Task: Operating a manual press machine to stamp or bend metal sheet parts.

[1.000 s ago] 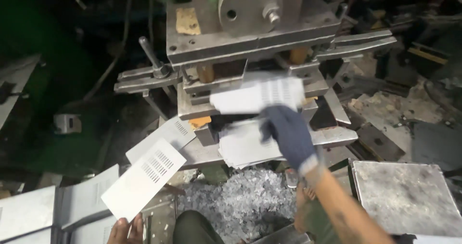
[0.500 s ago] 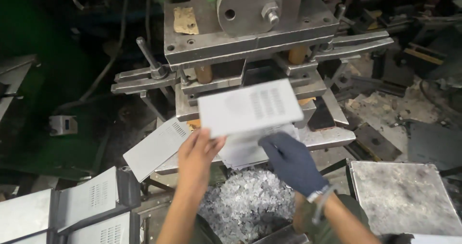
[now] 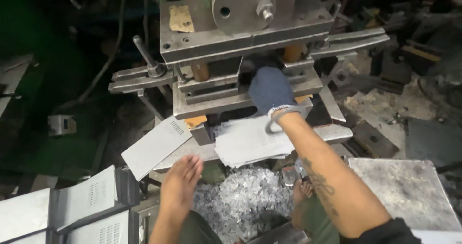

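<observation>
My right hand, in a dark blue glove, reaches into the gap of a heavy steel press, and its fingertips are hidden between the die plates. Just below my wrist, a stack of thin grey metal sheets lies on the press bed. My bare left hand hovers low in front of the bed with its fingers extended and nothing in it. A single perforated sheet lies tilted at the bed's left end, just above and left of that hand.
A heap of shiny metal scrap lies below the bed between my arms. Stacks of perforated sheets stand at the lower left. A thick steel plate sits at the right. The press lever juts out at the left.
My left hand held a perforated sheet up at the press; now it has dropped down empty and that sheet is out of sight. My right hand rose from the stack into the die gap.
</observation>
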